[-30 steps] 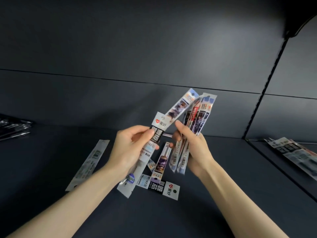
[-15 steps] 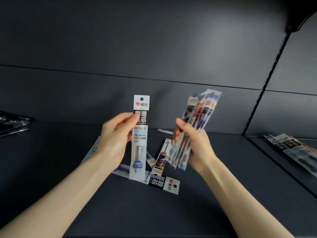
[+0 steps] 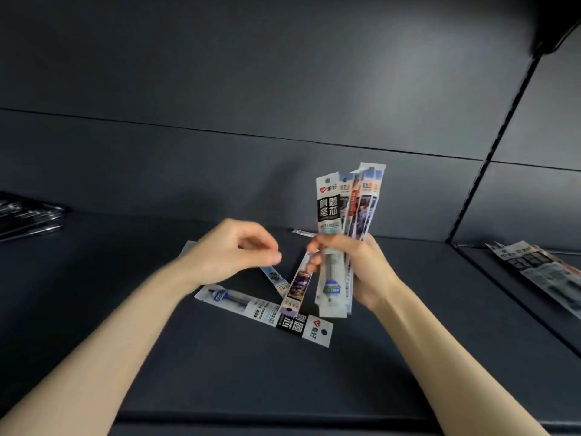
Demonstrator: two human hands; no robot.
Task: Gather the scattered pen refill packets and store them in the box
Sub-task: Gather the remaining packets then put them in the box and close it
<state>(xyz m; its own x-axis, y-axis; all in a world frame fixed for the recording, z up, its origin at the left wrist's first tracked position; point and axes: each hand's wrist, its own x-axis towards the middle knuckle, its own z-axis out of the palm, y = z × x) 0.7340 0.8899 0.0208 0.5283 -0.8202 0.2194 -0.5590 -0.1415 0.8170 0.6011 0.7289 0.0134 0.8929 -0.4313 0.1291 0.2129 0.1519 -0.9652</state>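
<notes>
Next refill packet [image 3: 264, 311] lies crosswise below the left hand [image 3: 232, 250]
Its fingers hang empty; right hand [image 3: 367, 272] grasps the packet bundle [image 3: 328, 209].

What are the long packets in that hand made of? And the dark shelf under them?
The packets in the right hand look like thin glossy plastic with printed tops: see-through parts show the refill inside. The shelf looks matte and dark, maybe painted metal or board; I can't tell.
</notes>
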